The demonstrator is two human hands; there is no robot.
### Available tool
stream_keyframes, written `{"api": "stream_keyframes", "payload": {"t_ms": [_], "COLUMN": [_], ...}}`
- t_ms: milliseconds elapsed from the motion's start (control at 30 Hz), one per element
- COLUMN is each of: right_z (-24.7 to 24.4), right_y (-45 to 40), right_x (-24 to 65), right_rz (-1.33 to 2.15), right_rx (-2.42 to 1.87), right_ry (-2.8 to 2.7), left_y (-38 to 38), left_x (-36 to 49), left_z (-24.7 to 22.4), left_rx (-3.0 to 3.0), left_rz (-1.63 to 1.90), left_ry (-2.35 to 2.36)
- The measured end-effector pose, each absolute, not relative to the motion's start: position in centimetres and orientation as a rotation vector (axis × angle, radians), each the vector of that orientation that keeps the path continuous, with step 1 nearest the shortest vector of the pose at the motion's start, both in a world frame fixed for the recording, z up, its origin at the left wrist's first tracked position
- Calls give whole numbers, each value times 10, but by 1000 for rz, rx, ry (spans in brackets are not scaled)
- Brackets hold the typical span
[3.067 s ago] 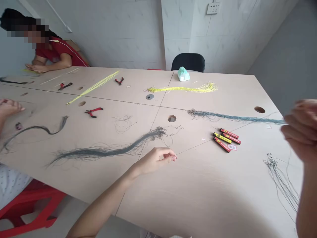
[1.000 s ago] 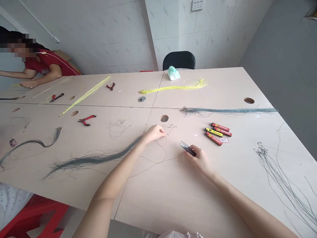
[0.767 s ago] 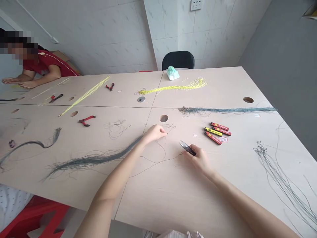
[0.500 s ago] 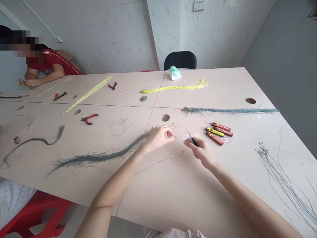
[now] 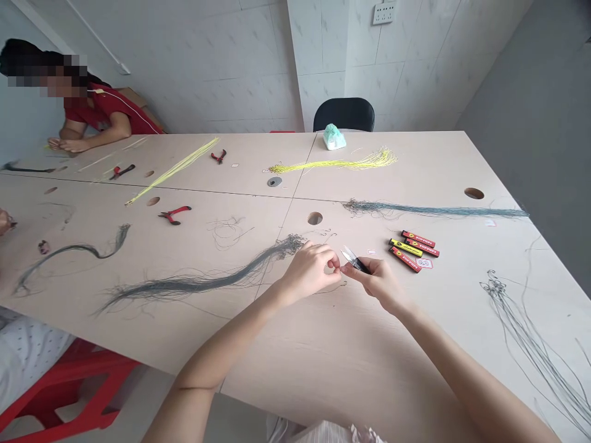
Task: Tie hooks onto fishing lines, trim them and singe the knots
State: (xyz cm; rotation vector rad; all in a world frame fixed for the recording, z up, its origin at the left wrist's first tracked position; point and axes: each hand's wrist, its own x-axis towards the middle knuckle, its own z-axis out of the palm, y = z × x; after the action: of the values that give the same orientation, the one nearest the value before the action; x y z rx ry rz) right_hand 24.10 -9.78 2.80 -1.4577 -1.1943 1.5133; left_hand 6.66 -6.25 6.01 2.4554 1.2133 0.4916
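My right hand [image 5: 379,278] is closed around small thread snips [image 5: 354,259], their pointed blades directed up and left. My left hand [image 5: 314,269] has its thumb and fingertips pinched together right beside the snips; whatever they hold is too fine to make out. Behind and to the left of that hand lies a bundle of dark grey-green fishing line [image 5: 194,283], with clustered fish hooks [image 5: 292,243] at its right end. A few loose hooks [image 5: 329,233] rest just past my left fingers. One more hook [image 5: 342,283] shows beneath my hands, its line partly hidden.
Several red and yellow lighters [image 5: 406,247] lie right of my hands. Other line bundles stretch across the table: yellow [image 5: 332,164], blue-grey [image 5: 429,210] and a hooked grey one [image 5: 521,326]. Red-handled pliers [image 5: 176,215] lie left. A person in red [image 5: 111,117] sits at far left.
My left hand has moved right and slightly down, so its fingertips now meet the right thumb by the snips. The camera view has shifted a little.
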Motion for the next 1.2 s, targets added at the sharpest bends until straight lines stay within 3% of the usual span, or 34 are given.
{"api": "stream_keyframes", "payload": {"t_ms": [233, 400, 633, 1200], "right_z": [45, 72, 106, 120], "right_y": [-95, -84, -81, -101], "right_x": [250, 259, 256, 252], "right_rz": [1390, 1399, 1482, 1375], "right_rx": [-1435, -1336, -1153, -1133], "right_ry": [-1220, -1114, -1014, -1273], "left_y": [-58, -49, -55, -79], "left_x": [67, 66, 62, 60], "left_z": [68, 94, 130, 132], "left_rx": [2251, 1860, 1779, 1743], "left_rz": [570, 531, 681, 927], "left_ry": [1124, 990, 1072, 1005]}}
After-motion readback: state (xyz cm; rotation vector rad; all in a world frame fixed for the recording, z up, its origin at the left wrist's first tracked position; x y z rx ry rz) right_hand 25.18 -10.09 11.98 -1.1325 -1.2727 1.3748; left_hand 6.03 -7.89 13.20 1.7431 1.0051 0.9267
